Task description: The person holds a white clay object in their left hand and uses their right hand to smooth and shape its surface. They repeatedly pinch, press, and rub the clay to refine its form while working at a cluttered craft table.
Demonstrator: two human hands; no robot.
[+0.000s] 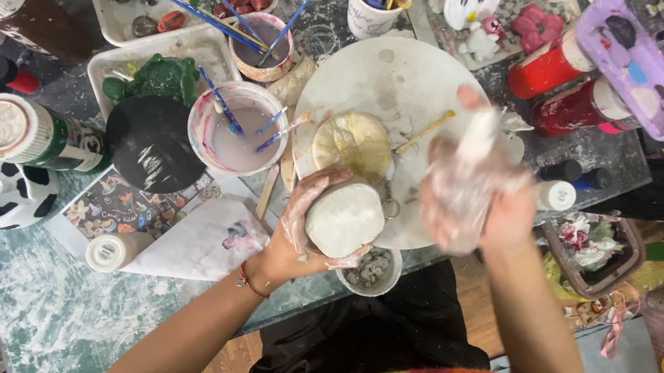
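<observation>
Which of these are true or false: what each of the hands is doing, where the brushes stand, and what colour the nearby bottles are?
1. The left hand grips a pale round lump. True.
2. The right hand is sharp and lies flat on the table. False: it is blurred, raised over the white round board.
3. Blue-handled brushes stand in a cup of cloudy water. True.
4. The bottles beyond the right hand are green. False: they are red with white caps.

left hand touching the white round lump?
Touching. The head view shows the left hand cupped under the white round lump, thumb and fingers wrapped against its sides with no gap.
</observation>
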